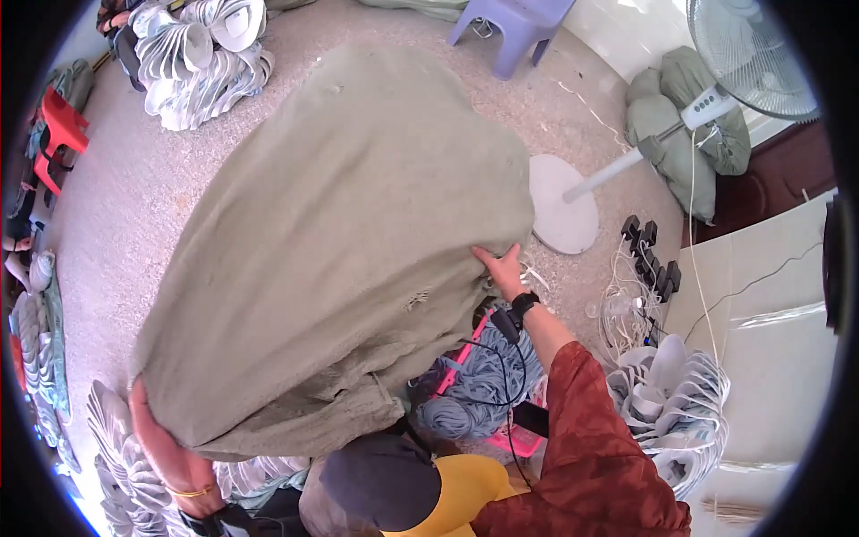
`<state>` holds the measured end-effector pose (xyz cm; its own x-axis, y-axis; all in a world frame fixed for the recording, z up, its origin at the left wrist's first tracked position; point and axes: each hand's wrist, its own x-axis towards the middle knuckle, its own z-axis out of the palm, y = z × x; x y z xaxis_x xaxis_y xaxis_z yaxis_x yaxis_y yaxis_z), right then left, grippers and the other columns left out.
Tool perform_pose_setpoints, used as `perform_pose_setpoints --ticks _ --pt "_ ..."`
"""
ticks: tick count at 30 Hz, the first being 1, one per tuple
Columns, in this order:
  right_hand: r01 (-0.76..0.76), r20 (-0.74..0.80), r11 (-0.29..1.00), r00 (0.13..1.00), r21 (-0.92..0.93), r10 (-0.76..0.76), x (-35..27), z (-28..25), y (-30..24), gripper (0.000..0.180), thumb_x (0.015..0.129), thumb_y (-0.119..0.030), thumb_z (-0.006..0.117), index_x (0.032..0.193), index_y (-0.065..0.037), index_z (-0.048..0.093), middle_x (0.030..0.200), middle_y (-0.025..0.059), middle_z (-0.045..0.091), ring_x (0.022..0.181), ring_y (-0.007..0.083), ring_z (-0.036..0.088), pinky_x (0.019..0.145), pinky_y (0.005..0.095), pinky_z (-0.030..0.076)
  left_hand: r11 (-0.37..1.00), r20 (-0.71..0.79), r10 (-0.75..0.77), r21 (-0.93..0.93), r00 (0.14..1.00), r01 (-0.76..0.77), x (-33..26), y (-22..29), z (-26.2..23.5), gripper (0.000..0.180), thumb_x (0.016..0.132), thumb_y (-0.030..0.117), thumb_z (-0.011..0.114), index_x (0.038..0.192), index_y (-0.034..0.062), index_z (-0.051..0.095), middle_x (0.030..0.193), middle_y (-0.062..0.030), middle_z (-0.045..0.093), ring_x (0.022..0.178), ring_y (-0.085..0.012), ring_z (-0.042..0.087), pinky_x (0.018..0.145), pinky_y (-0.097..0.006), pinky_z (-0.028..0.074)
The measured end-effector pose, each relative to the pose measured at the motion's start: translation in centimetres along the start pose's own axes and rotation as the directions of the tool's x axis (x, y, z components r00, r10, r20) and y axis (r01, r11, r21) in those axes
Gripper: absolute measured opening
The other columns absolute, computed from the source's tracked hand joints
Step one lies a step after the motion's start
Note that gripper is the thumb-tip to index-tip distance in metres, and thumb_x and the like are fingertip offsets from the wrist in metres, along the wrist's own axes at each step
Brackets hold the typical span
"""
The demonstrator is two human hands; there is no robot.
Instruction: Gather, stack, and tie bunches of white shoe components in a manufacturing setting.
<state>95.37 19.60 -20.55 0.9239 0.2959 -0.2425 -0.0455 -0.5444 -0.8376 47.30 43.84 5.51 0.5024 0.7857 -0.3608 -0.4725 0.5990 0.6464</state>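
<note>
A large grey-green woven sack (358, 170) spreads across the middle of the view, with a frayed hole and ragged folds near its lower edge. My right hand (503, 270) grips its right edge, thumb lying on the cloth and the other fingers partly hidden in a fold. At the lower left, my left hand (152, 416) reaches behind the sack's left edge; its fingers are hidden by the cloth. Just below my right wrist, bundles of blue-grey cord (488, 371) lie in a pink basket (519, 440), partly covered by the sack.
A standing fan (617, 170) rises at the right beside stuffed green sacks (671, 134). Chargers and cables (653, 259) lie by the wall. Stacks of pale curved pieces (676, 412) stand right and far left. A purple stool (510, 27) is at the back. A black cable hangs near my right wrist.
</note>
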Motion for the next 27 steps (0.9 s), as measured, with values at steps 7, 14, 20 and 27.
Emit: perform_pose_setpoints --ticks 7,14,20,27 --pt "0.013 0.034 0.999 0.999 -0.049 -0.012 -3.4 2.6 -4.2 0.109 0.064 -0.050 0.086 0.132 0.009 0.026 0.119 0.0266 0.059 0.108 0.0334 0.062 0.092 0.0390 0.049 0.995 0.156 0.080 0.038 0.984 -0.087 -3.9 3.1 0.1 0.050 0.101 0.035 0.048 0.137 0.0011 0.049 0.142 -0.0142 0.052 0.130 -0.0282 0.049 0.112 -0.043 0.035" --pt "0.222 -0.007 0.964 0.974 -0.148 -0.225 -2.4 5.3 -6.3 0.119 0.063 -0.053 0.085 0.138 0.012 0.021 0.103 0.0271 0.065 0.095 0.0384 0.066 0.083 0.0417 0.052 0.639 -0.033 0.604 0.617 0.796 -0.459 -6.0 6.2 -4.5 0.057 0.100 0.035 0.047 0.144 -0.0001 0.039 0.146 -0.0152 0.046 0.132 -0.0270 0.046 0.113 -0.040 0.033" --pt "0.269 0.049 0.956 0.963 -0.117 -0.265 -1.6 8.8 -7.4 0.130 0.061 -0.054 0.085 0.144 0.014 0.012 0.101 0.0288 0.065 0.095 0.0401 0.066 0.083 0.0422 0.052 0.461 0.065 0.682 0.736 0.729 -0.496 -6.5 9.6 -6.2 0.061 0.098 0.029 0.051 0.148 -0.0014 0.033 0.150 -0.0159 0.041 0.135 -0.0261 0.043 0.113 -0.038 0.032" --pt "0.294 0.050 0.930 0.956 -0.222 -0.290 0.9 11.8 -4.6 0.136 0.060 -0.056 0.085 0.143 0.018 0.008 0.093 0.0254 0.068 0.087 0.0373 0.068 0.081 0.0403 0.054 0.726 -0.282 0.634 0.540 0.720 -0.427 -2.2 5.6 3.0 0.045 0.105 0.021 0.039 0.144 -0.0006 0.040 0.147 -0.0150 0.045 0.133 -0.0279 0.046 0.116 -0.042 0.032"
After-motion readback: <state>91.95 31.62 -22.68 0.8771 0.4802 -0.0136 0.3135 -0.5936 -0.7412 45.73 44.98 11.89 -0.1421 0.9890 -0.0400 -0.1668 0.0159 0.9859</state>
